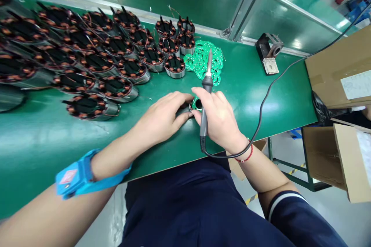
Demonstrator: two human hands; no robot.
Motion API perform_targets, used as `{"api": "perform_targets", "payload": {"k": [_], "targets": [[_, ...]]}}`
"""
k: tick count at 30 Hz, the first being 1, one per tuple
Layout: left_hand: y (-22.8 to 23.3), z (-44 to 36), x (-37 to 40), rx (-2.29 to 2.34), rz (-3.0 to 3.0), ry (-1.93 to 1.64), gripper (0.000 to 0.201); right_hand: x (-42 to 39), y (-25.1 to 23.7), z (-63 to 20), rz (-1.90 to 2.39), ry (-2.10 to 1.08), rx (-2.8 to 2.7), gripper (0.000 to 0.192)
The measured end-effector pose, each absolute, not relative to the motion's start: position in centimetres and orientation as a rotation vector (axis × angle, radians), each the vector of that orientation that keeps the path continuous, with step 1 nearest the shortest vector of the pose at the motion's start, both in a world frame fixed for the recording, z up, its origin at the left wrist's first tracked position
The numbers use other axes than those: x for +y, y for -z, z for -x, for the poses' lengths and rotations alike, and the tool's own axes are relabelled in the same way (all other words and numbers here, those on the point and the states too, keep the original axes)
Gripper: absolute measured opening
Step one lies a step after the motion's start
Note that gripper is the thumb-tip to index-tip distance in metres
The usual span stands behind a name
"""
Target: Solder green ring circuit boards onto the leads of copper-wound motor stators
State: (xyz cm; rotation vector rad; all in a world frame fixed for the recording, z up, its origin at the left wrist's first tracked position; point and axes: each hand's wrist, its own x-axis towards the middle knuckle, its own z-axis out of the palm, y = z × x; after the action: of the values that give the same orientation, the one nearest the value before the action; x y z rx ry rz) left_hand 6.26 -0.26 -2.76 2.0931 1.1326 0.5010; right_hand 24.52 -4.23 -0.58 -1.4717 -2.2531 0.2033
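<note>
Green board (194, 104) is at the bench (243, 100), our left hand (165, 117) pinching its side, our right hand (220, 119) gripping the iron (207, 81); we're apparently aligning it, next needing a steady hold.

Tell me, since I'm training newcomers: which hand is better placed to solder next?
Probably the right hand: it grips the soldering iron, though that points away from the green-topped part and would need turning. The left hand pinches that part, so seems better placed to steady it.
</note>
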Motion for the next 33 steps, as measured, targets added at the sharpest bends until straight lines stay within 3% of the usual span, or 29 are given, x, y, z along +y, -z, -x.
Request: {"api": "perform_targets", "payload": {"k": [10,22,33], "targets": [[2.2,-6.7,-1.7,1.096,-2.062,-0.739,0.039,-6.4,3.3,-24.7,1.45,-0.385,-1.875,0.042],[2.1,-6.4,-1.8,0.996,-2.376,-0.629,0.038,-6.4,4.4,-24.9,1.382,-0.33,-1.706,0.05],[2.6,-7.4,-1.9,1.131,-2.277,-0.677,0.042,-6.5,4.6,-25.3,1.389,-0.459,-1.771,0.039]]}}
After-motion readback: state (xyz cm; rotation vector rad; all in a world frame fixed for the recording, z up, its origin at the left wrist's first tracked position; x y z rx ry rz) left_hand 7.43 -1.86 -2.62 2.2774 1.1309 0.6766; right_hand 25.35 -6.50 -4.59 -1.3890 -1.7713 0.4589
